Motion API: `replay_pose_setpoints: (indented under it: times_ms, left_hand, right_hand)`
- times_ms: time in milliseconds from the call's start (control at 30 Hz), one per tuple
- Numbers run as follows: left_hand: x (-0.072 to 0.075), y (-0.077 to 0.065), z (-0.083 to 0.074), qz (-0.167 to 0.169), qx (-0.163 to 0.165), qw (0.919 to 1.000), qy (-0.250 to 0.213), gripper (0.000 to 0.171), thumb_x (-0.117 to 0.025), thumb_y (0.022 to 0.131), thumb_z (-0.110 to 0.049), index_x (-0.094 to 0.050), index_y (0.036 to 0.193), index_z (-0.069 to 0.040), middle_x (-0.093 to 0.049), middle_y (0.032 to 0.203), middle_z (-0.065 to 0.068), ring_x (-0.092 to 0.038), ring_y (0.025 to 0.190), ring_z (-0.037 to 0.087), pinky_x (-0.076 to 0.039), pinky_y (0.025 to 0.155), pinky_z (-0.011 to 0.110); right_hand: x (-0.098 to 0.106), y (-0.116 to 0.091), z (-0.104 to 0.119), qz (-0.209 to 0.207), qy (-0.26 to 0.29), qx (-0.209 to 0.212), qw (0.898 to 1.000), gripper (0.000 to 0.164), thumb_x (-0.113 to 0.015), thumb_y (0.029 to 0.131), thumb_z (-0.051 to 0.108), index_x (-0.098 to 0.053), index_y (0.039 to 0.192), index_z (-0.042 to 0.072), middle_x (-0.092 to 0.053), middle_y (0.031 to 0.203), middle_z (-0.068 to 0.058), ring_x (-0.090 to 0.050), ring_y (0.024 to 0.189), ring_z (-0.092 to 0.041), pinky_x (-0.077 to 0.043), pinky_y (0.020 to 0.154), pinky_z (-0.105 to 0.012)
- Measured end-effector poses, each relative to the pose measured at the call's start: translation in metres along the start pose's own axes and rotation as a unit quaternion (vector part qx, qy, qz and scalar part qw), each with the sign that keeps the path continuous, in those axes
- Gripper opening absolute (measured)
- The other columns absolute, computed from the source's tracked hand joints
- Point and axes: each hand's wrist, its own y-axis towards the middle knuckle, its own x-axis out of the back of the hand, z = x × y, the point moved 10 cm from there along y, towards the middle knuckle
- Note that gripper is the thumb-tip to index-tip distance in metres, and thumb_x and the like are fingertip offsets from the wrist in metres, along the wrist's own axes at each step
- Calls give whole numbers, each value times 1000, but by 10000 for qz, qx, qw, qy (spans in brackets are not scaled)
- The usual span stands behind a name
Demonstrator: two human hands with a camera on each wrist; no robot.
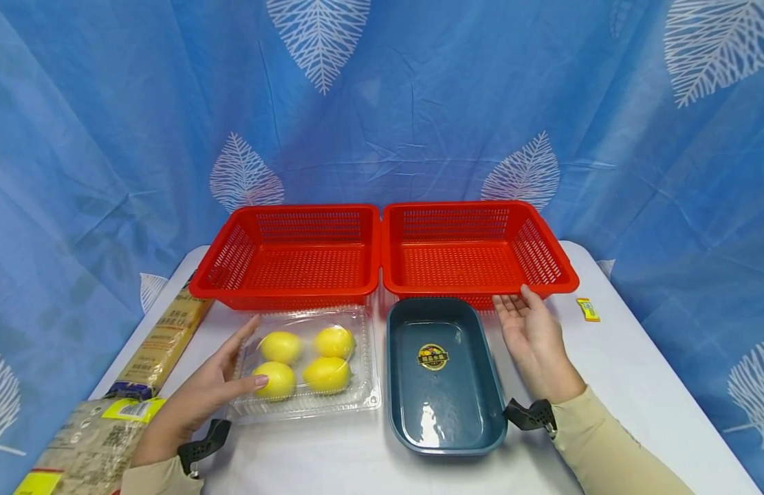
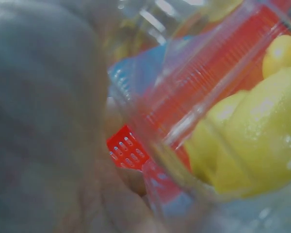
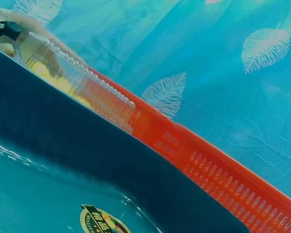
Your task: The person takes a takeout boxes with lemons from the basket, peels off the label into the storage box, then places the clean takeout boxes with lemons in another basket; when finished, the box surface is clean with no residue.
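A clear plastic box [image 1: 363, 386] with several lemons [image 1: 327, 375] inside lies in front of the left red basket. My left hand [image 1: 210, 385] holds the box at its left side, thumb over the lid and fingers along the outer edge. In the left wrist view, the lemons [image 2: 266, 136] show close up through the clear wall. Right of the box is a dark blue basin [image 1: 446, 402] with a round fruit label on its floor. Beside the basin, my right hand [image 1: 535, 342] has its palm turned up and fingers loosely extended, holding nothing, fingertips near the right basket's front.
Two red baskets, a left one [image 1: 295, 300] and a right one [image 1: 474, 282], stand side by side at the back. At the left edge lie a tan packet [image 1: 165, 337] and a larger printed bag [image 1: 91, 440]. A small yellow packet [image 1: 588, 309] lies at the right.
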Motion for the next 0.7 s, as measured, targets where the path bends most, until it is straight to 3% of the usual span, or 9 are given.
replay_pose_setpoints:
  times_ms: [133,267,333,433,500,567,600,700]
  left_hand:
    - [2,-1,-1,-91,1,9999,-111,94,-76,97,-11,-20,170,-28,-5,175,1,9,157,37,-1,118,70]
    - [3,1,0,-255,21,9981,-557,89,-75,99,-9,-24,170,-24,-9,175,-1,8,158,33,-16,124,38]
    - [3,3,1,-328,-26,9957,-867,87,-73,99,-5,-25,170,-20,-10,175,0,8,159,31,-17,123,29]
    - [3,6,0,-436,-149,9906,-1290,85,-70,99,2,-26,169,-15,-12,175,4,9,159,30,-16,124,30]
    - [3,6,-1,-525,-187,9860,-1569,83,-69,98,5,-28,168,-14,-13,175,4,9,159,30,-21,123,30]
    - [4,6,-1,-626,-190,9801,-1874,82,-68,97,8,-31,167,-13,-15,174,4,9,159,30,-34,116,26]
    - [4,5,-1,-667,-174,9765,-2041,80,-67,97,9,-33,167,-13,-16,174,4,9,159,30,-44,106,21]
    - [5,3,-2,-736,-235,9662,-2459,77,-64,97,13,-37,165,-12,-16,174,4,9,158,31,-54,85,17]
  right_hand:
    - [0,0,1,50,-78,84,9999,48,-57,110,19,-32,150,20,-36,146,-3,-38,136,-16,-48,107,-30]
    - [2,1,1,30,-111,119,9999,45,-56,110,19,-32,149,18,-36,146,-4,-42,129,-16,-50,105,-29]
    - [2,1,1,1,-126,125,9998,44,-56,110,19,-33,148,18,-37,145,-4,-44,125,-16,-50,104,-29]
    - [2,1,1,-18,-171,127,9998,43,-57,110,20,-34,147,17,-39,143,-5,-46,122,-17,-51,103,-29]
    - [2,0,1,-6,-218,141,9997,43,-57,110,20,-34,146,18,-39,142,-5,-46,122,-17,-51,103,-29]
    - [1,0,1,24,-230,155,9996,44,-58,109,20,-34,147,18,-39,143,-5,-46,122,-17,-50,104,-29]
    - [2,0,1,32,-221,158,9996,45,-58,109,20,-34,148,18,-39,144,-5,-46,123,-17,-50,104,-29]
    - [2,0,1,53,-246,188,9995,47,-58,109,20,-34,149,18,-39,144,-5,-45,126,-18,-50,105,-30]
